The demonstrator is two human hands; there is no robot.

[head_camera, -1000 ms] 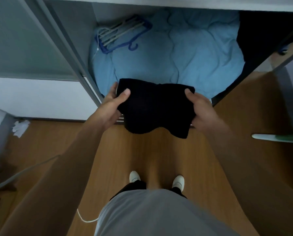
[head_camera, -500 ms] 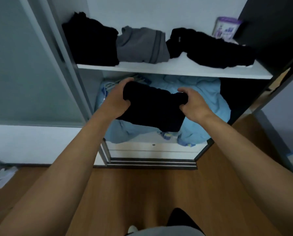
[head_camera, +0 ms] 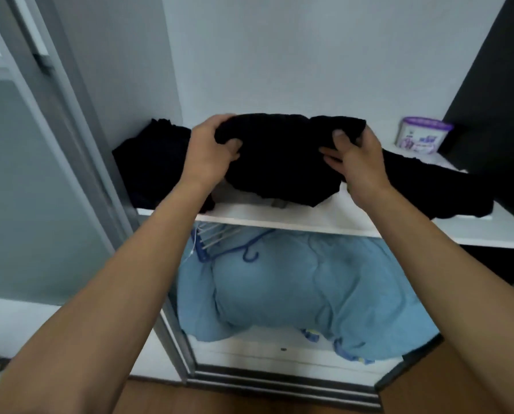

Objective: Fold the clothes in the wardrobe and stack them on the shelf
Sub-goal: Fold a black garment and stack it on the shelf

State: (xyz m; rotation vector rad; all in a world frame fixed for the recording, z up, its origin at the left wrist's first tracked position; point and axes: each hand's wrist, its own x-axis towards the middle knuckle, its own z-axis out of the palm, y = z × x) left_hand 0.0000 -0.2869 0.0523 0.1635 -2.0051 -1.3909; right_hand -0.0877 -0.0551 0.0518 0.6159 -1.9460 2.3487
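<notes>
In the head view, the left hand (head_camera: 211, 150) and right hand (head_camera: 357, 162) each curled their fingers round one end of the folded black fabric garment (head_camera: 282, 162). They held it over the white wardrobe shelf (head_camera: 279, 218), between a black clothing pile (head_camera: 151, 162) and a sprawled black garment (head_camera: 428, 186). A crumpled light-blue quilt (head_camera: 294, 282) lay below.

A black pile (head_camera: 151, 165) blocks the shelf's (head_camera: 279, 218) left end, a black heap (head_camera: 428, 186) the right, a tub (head_camera: 422, 135) the back-right corner; the front edge lies bare.

Dim, cool indoor light, soft overall.
The black garment (head_camera: 279, 162) showed no detail; wide-angle bending curved the shelf (head_camera: 309, 222) edge, and everything looked slightly blurred.
</notes>
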